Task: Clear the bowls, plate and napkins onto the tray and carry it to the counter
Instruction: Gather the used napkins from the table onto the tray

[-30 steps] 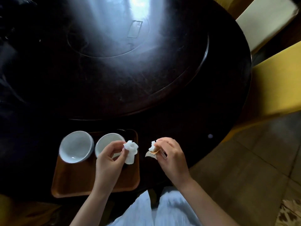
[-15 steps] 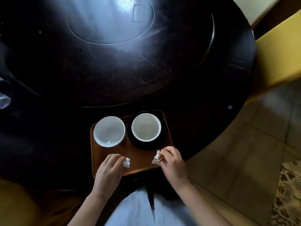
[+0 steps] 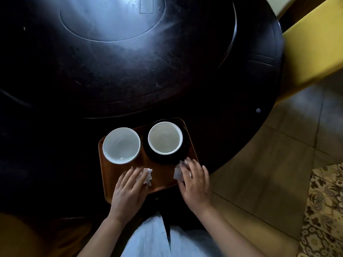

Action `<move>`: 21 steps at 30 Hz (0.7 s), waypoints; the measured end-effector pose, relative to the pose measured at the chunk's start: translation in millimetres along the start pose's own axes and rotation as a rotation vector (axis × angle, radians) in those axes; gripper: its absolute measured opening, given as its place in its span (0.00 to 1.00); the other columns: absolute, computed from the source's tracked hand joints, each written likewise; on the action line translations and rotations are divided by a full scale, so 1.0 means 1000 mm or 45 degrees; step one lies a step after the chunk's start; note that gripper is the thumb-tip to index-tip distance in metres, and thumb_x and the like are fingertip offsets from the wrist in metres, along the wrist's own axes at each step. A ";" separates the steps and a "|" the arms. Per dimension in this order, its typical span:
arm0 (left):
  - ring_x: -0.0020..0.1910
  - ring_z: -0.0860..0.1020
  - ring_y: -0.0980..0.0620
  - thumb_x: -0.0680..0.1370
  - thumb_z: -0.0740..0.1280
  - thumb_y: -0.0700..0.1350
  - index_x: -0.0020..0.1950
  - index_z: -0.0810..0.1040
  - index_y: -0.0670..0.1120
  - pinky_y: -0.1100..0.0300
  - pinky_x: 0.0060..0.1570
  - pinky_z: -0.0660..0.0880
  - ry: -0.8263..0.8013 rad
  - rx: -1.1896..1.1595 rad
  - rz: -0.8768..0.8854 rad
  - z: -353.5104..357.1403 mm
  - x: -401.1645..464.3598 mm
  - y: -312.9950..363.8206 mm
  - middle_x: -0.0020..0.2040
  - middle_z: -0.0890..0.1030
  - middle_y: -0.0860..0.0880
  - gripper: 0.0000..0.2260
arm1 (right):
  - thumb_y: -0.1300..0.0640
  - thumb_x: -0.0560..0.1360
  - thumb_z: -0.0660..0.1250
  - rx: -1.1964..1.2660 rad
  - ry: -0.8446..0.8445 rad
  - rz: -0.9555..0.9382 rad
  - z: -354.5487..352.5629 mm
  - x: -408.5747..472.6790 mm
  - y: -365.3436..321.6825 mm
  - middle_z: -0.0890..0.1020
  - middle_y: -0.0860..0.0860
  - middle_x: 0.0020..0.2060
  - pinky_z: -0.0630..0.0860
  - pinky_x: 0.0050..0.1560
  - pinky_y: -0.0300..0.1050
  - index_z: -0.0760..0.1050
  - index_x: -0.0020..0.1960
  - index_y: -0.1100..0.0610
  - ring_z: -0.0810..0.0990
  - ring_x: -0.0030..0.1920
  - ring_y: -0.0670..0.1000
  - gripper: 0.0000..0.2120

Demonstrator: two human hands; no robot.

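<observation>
A brown wooden tray sits at the near edge of the dark round table. On it stand a white bowl at the left and a second white bowl resting on a black plate at the right. A crumpled white napkin lies on the tray under the fingertips of my left hand, whose fingers are spread. Another white napkin lies at the tray's right edge, partly covered by my right hand, fingers also spread flat.
A yellow chair stands at the right of the table. Tiled floor and a patterned rug lie to the right. My white skirt shows at the bottom. A small pale speck sits near the table's right edge.
Both hands came down from pinching the napkins in the air to lying flat over them on the tray, fingers opened. The camera view shifted so the tray sits more central.
</observation>
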State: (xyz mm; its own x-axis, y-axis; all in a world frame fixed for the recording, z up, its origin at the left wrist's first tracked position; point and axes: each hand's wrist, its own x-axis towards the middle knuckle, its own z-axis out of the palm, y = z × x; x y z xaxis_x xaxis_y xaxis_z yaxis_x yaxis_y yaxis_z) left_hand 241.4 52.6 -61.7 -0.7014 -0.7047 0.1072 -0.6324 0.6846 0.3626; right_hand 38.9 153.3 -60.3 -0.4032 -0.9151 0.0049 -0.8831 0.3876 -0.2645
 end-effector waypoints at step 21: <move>0.76 0.38 0.55 0.73 0.53 0.63 0.74 0.58 0.49 0.52 0.70 0.43 -0.378 0.255 -0.398 0.006 -0.032 -0.011 0.74 0.60 0.48 0.31 | 0.57 0.70 0.59 0.224 -0.127 -0.506 0.019 0.031 -0.098 0.83 0.52 0.46 0.80 0.44 0.43 0.79 0.47 0.54 0.81 0.49 0.53 0.11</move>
State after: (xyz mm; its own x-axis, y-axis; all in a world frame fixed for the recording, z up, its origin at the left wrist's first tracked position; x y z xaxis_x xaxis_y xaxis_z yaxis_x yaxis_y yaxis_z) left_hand 269.0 68.1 -74.4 -0.5128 -0.8188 -0.2581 -0.8585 0.4914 0.1470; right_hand 117.8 85.1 -52.6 -0.0077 -0.9988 0.0483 -0.9071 -0.0134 -0.4207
